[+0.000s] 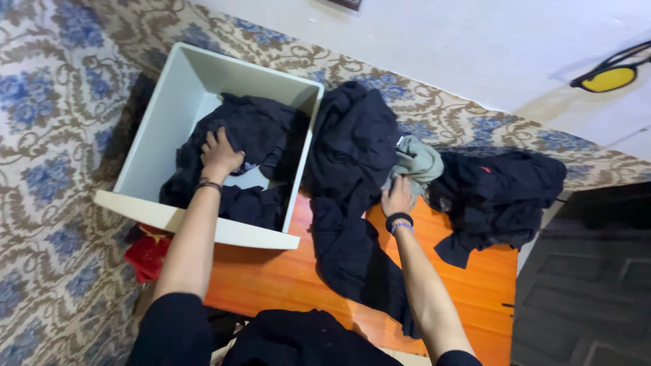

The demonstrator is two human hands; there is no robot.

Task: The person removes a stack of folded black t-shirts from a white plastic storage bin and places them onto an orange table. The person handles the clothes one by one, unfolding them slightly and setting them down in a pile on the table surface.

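A floral carpet [47, 169] in blue and beige covers the floor, with an orange wooden board [285, 278] lying on it and a white wall [475, 47] beyond.

The left hand [220, 154] is down inside a white bin [173, 108], fingers curled and pressed into the dark clothes [254, 132] piled there; whether it actually grips the cloth cannot be told. A dark band sits on that wrist. The right hand [397, 198], wearing a black wristband and a thin bracelet, rests well apart from the left, out on the board, its fingers closed on the edge of a grey-green garment [417, 163].

Just left of that hand a long black garment [352, 183] runs from the bin's right wall down across the board. To the right of the grey-green piece lies another black heap [498, 196], partly on the board, partly on the carpet. A red cloth [146, 254] pokes out from under the bin's near edge. More black fabric [298, 339] lies at the bottom, close to the person. A yellow and black object [610, 78] hangs on the wall at the upper right, and a dark panelled door [586, 278] fills the lower right.
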